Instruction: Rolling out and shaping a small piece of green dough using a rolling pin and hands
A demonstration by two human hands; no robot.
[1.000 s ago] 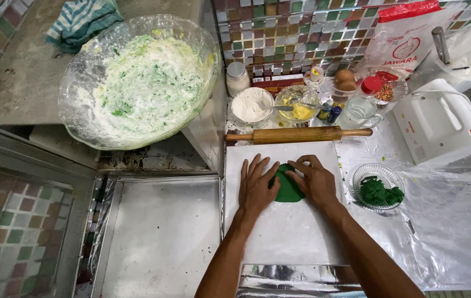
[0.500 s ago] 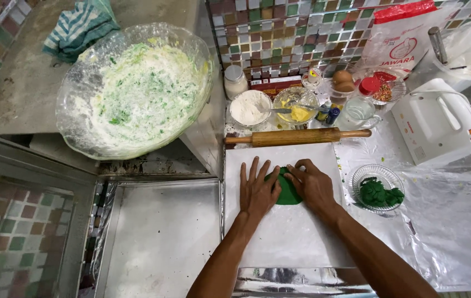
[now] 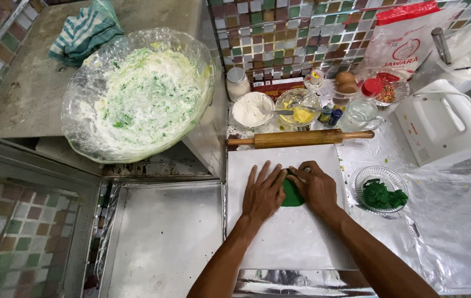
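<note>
A flat piece of green dough point(image 3: 291, 194) lies on a white board point(image 3: 290, 243) in the middle of the view. My left hand point(image 3: 263, 192) rests flat with fingers spread on the board, its thumb side against the dough. My right hand point(image 3: 315, 186) presses down on the dough's right side, fingers curled over its top edge. Most of the dough is hidden under both hands. A wooden rolling pin point(image 3: 300, 138) lies across the far edge of the board.
A large glass bowl point(image 3: 136, 94) smeared with white and green batter sits at the left on a raised counter. A small glass bowl of green dough bits point(image 3: 381, 190), a hand mixer point(image 3: 442, 124), a flour bowl point(image 3: 252, 109), a yellow mixture bowl point(image 3: 298, 106) and eggs point(image 3: 346, 81) surround the board.
Both hands stay on the green dough, shifting only slightly. The view has drifted a little.
</note>
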